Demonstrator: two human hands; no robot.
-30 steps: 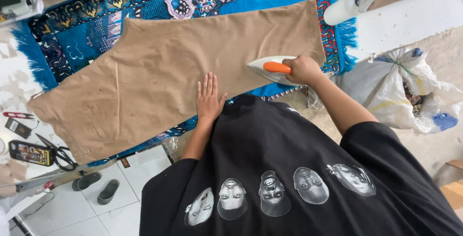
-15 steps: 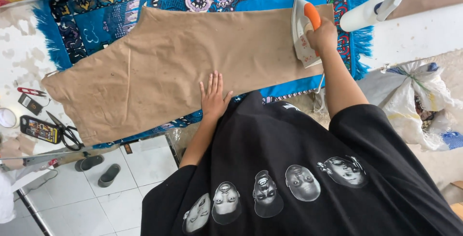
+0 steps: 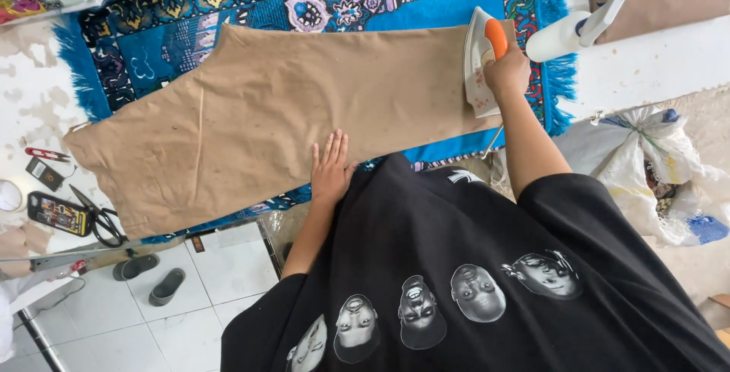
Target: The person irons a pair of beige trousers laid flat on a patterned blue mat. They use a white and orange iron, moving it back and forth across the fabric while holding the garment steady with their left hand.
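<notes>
A tan piece of cut fabric lies spread over a blue patterned rug on the table. My left hand rests flat on the fabric's near edge, fingers together. My right hand grips the orange handle of a white clothes iron. The iron stands tilted on end at the fabric's right edge, its soleplate facing left.
A white spray bottle lies right of the iron. Scissors, a phone and small red snips sit at the table's left end. Plastic bags are at the right. Slippers lie on the tiled floor.
My right hand lifted the iron from lying flat at the fabric's near right corner and moved it away to the far right edge, tipping it onto its end. My left hand stayed pressed on the fabric.
</notes>
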